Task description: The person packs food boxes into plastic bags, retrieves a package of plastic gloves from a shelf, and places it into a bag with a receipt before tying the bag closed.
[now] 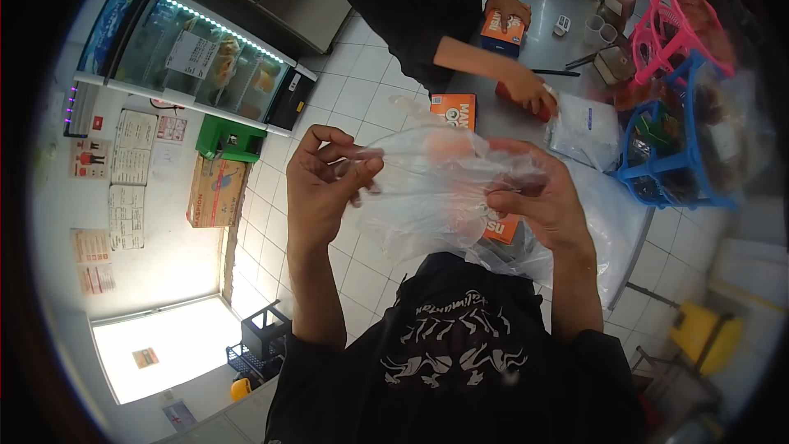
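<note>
A thin clear plastic bag (411, 197) is stretched between my two hands in front of my chest. My left hand (333, 173) pinches its left side between thumb and fingers. On the other side, my right hand (534, 193) grips the bag with the thumb in front. Through the film, orange patches show from boxes behind it. An orange printed box (453, 110) lies just beyond the bag on the table edge. Part of another orange box (500, 228) shows beneath my right hand.
Across the steel table (542, 57), a co-worker's hands touch an orange and blue box (502, 31) and a red item (522, 101). A stack of plastic bags (585, 130), a blue rack (686, 131) and a pink basket (682, 29) stand right. A glass-front fridge (205, 57) is left.
</note>
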`<state>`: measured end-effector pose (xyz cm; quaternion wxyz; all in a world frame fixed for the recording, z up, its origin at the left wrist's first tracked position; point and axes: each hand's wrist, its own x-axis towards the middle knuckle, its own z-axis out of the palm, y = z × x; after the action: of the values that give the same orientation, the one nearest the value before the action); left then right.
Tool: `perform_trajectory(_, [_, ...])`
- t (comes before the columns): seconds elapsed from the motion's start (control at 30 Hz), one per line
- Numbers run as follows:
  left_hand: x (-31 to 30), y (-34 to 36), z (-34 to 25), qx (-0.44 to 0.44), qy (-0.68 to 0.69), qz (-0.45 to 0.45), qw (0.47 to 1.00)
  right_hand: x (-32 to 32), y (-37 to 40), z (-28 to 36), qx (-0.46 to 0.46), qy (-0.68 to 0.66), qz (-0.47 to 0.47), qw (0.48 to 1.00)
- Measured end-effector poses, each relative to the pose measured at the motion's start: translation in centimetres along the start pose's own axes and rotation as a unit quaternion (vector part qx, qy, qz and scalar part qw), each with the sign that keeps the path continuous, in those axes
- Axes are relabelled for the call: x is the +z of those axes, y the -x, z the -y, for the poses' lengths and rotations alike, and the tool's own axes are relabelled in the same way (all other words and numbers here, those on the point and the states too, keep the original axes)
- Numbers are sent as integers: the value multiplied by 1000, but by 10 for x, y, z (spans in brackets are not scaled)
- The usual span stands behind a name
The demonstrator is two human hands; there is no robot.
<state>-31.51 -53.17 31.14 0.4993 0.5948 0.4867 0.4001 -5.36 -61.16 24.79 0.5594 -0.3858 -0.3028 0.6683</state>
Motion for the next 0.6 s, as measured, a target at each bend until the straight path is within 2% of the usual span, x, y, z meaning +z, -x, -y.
perform_trajectory(0.13, [11,13,5,-14,52,-16,998,-23,13,-6,-35,-24,23,999])
perform_trajectory(0.2, [19,21,7,-4,64,3,998,-18,19,-10,-92,-154,-1,984])
perform_trajectory(0.3, [27,33,14,-4,87,39,995,-9,27,-26,-57,-193,36,979])
perform_trajectory(0.33, [30,38,17,-8,91,42,995,0,32,-31,-55,-190,30,980])
perform_trajectory(0.4, [33,48,22,-39,75,79,993,16,38,-36,-102,-64,-16,993])
perform_trajectory(0.43, [33,52,28,-38,82,84,992,19,41,-31,-103,-58,-20,993])
perform_trajectory(0.5, [26,58,46,-9,115,83,990,27,45,-18,-74,-152,-128,977])
perform_trajectory(0.53, [23,59,52,-4,121,87,989,25,45,-19,-80,-146,-130,977])
perform_trajectory(0.6, [15,62,59,12,152,85,985,11,49,-30,-190,-40,-104,976])
